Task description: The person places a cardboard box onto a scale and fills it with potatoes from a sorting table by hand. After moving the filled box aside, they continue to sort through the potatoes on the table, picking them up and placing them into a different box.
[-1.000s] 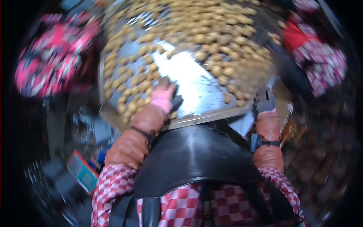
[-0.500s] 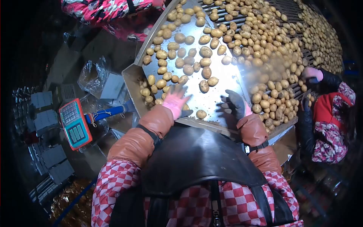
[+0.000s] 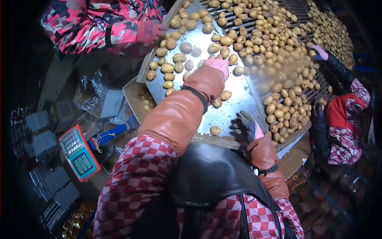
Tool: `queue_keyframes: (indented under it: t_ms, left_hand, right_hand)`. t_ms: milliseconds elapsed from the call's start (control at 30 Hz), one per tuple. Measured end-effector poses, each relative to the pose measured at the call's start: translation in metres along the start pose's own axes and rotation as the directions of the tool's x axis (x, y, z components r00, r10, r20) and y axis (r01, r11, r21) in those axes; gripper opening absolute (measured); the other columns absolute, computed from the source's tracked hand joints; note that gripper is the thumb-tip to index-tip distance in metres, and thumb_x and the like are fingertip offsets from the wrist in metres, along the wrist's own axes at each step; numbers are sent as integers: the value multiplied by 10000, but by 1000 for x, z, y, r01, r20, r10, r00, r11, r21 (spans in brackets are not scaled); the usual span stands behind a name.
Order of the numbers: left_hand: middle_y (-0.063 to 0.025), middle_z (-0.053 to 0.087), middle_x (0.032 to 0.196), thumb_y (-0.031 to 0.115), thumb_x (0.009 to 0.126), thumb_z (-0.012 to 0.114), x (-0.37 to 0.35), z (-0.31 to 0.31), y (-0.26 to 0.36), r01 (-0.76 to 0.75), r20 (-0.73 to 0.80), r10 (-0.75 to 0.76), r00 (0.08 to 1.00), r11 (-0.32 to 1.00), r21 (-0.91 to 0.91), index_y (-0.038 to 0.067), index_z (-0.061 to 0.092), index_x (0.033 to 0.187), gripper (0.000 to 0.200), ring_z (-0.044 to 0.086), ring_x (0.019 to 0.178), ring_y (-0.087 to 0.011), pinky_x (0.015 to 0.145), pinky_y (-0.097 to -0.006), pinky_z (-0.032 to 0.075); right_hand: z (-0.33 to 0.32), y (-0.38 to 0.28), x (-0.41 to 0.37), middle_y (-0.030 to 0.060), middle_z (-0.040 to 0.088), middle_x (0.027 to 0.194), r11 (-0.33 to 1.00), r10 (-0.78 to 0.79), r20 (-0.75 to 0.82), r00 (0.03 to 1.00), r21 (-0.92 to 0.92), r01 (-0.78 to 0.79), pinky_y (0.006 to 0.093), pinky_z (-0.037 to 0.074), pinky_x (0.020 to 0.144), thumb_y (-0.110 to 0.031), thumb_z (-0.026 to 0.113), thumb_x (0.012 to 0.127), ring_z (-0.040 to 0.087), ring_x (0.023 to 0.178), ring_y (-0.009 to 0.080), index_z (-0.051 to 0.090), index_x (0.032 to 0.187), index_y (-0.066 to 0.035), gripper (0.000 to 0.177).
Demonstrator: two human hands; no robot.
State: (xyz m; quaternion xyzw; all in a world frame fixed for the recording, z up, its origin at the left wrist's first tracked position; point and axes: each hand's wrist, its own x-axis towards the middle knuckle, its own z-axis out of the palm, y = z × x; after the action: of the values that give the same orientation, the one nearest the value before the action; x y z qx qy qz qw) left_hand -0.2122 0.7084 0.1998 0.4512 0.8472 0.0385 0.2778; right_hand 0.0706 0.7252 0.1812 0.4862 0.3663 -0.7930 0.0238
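Note:
Potatoes (image 3: pixel 168 67) lie scattered on a shiny metal tray (image 3: pixel 238 97). My left hand (image 3: pixel 218 65), in a pink glove, reaches out over the middle of the tray among potatoes; its fingers point away from me and are partly hidden, so what they hold cannot be made out. Near the tray's front edge, my right hand (image 3: pixel 247 125), in a grey and pink glove, has its fingers apart and holds nothing. A single potato (image 3: pixel 215 130) lies to the left of it. More potatoes (image 3: pixel 284 115) are heaped just to its right.
Slatted bars (image 3: pixel 246 22) carry many potatoes at the back. A person in a pink patterned sleeve (image 3: pixel 123 34) reaches toward the tray at upper left. Another person in a red vest (image 3: pixel 340 111) works at right. A scale display (image 3: pixel 81 155) stands at left.
My left hand has moved forward and right from the front left to the tray's middle. The co-worker's gloved hand has come in at upper left. Fewer potatoes lie on the tray's front left.

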Motion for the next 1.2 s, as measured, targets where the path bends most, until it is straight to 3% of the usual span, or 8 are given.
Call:
queue_keyframes:
  t_ms: [333, 533, 567, 700, 800, 1033, 1133, 1200]
  left_hand:
    - [-256, 649, 1107, 220, 945, 561, -76, 76, -3, 116, 55, -116, 992, 626, -771, 29, 604, 1213, 332, 608, 1110, -383, 960, -426, 473]
    - [-206, 648, 1173, 257, 940, 548, -119, 52, -31, 18, 41, 8, 999, 802, -596, 87, 638, 1201, 324, 600, 1144, -350, 964, -414, 465]
    - [-195, 662, 1140, 278, 943, 555, -127, 60, -53, -66, -101, 21, 995, 885, -462, 87, 649, 1186, 324, 613, 1109, -349, 954, -417, 469]
    - [-185, 671, 1115, 266, 899, 613, -162, 82, -138, -63, -366, -38, 930, 963, -261, 108, 662, 1167, 315, 623, 1044, -367, 917, -436, 486]
    - [-179, 694, 1025, 250, 862, 641, -164, 91, -157, 111, -566, -383, 730, 884, -455, 134, 697, 1122, 290, 637, 1024, -368, 948, -447, 473]
    - [-153, 583, 1328, 243, 905, 526, -35, 83, -153, 478, -839, -257, 479, 878, 4, 228, 603, 1294, 396, 521, 1273, -335, 1097, -429, 400]
    - [-124, 478, 1451, 580, 837, 590, 15, 118, -171, 234, 115, -257, 960, 954, 186, 284, 522, 1380, 622, 380, 1389, -352, 1113, -536, 322]
    - [-65, 344, 1554, 281, 914, 557, -80, 79, -69, 207, -173, -182, 968, 968, 142, 322, 472, 1409, 504, 233, 1455, -393, 1156, -572, 261]
  right_hand:
    - [18, 15, 9, 170, 527, 1313, 934, -72, 73, 995, 356, 42, 461, 534, 906, -443, 590, 946, 588, 1092, 304, 390, 1456, -142, 625]
    - [-21, 23, 3, 104, 661, 988, 920, 42, 139, 989, 382, -93, 299, 546, 641, -226, 587, 962, 666, 819, 217, 559, 1223, -60, 311]
    - [-42, 35, -14, 106, 670, 931, 928, -326, 112, 939, -153, 341, 277, 528, 589, -254, 585, 951, 664, 767, 231, 561, 1206, -66, 318]
    - [-202, 51, -70, 157, 648, 845, 752, -91, -202, 975, 628, 200, 292, 484, 441, -324, 567, 944, 617, 654, 249, 562, 1151, -59, 336]
    - [-259, 86, -123, 194, 589, 1121, 213, -20, -749, 662, 644, 735, 360, 563, 690, -463, 497, 972, 604, 1006, 285, 504, 1334, -16, 576]
    - [-305, 140, -107, 116, 411, 1514, 382, -331, -538, 775, 674, 632, 414, 503, 959, -524, 388, 1006, 487, 1289, 282, 392, 1459, -39, 664]
    - [-257, 110, -69, 108, 439, 1498, 532, -412, -479, 775, 563, 632, 415, 502, 952, -469, 386, 1029, 533, 1258, 292, 394, 1483, -136, 563]
    - [-245, 98, -66, 109, 445, 1493, 568, -448, -343, 826, 604, 559, 422, 503, 952, -447, 386, 1034, 536, 1255, 296, 398, 1483, -156, 536]
